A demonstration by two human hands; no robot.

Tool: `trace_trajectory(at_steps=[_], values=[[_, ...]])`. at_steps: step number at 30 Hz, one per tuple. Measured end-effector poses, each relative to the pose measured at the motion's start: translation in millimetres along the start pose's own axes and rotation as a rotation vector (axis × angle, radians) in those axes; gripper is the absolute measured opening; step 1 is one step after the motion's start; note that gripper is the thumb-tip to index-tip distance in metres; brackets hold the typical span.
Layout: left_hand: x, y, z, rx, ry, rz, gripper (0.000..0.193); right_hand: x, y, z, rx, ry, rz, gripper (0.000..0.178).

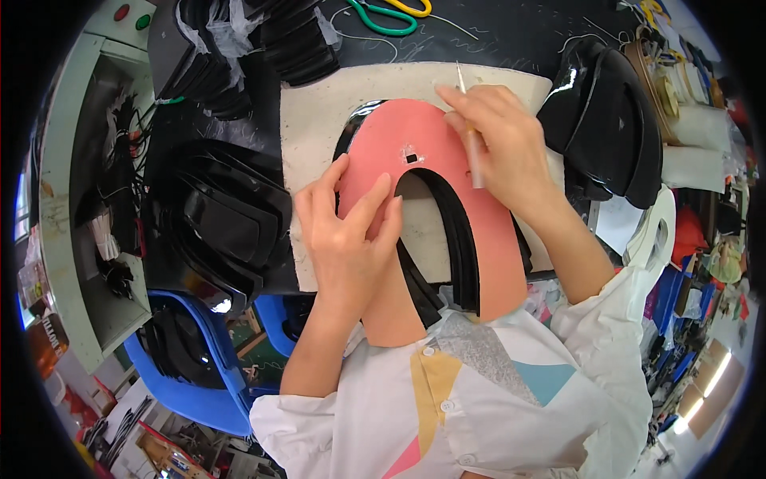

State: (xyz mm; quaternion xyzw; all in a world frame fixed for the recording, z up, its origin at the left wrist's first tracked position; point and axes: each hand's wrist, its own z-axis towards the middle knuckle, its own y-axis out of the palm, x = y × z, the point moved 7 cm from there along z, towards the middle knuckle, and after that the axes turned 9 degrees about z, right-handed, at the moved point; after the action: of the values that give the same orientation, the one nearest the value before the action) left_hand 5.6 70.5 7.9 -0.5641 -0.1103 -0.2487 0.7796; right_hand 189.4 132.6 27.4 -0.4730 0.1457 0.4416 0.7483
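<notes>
A pink U-shaped template (399, 128) lies over a stack of glossy black U-shaped pieces (467, 263), its curved end away from me and both arms reaching toward my shirt. Near the middle of its curve is a small square hole (412, 159) with whitish marks round it. My left hand (347, 227) presses on the template's left side with fingers spread. Over the right side, my right hand (503, 140) grips a slim, pale pen-like tool (476, 164). One thin, pointed end sticks up past the fingers; the blunter end points down toward the template.
Under the work is a cream board (319, 100) on a black tabletop. Stacked black pieces stand left (231, 211), back left (299, 48) and right (610, 120). Green-handled scissors (383, 20) lie at the back. A blue chair (183, 383) holding black pieces is at lower left.
</notes>
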Motion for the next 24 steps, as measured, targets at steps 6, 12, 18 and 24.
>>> trace_trajectory(at_steps=[6,12,18,24], values=[[2.0,0.8,-0.8,0.036,0.023,0.025,0.030,-11.0,17.9,-3.8,-0.151,0.189,0.369,0.016],[2.0,0.3,-0.8,0.062,0.019,0.036,0.030,-14.7,28.3,-5.2,-0.114,0.140,0.330,0.019],[4.3,-2.1,1.3,0.054,0.016,0.006,0.030,-4.3,30.7,-8.3,-0.128,0.264,0.410,0.017],[-15.3,-3.3,4.6,-0.118,-0.148,-0.229,0.047,49.3,6.3,-9.2,-0.131,0.434,0.171,0.021]])
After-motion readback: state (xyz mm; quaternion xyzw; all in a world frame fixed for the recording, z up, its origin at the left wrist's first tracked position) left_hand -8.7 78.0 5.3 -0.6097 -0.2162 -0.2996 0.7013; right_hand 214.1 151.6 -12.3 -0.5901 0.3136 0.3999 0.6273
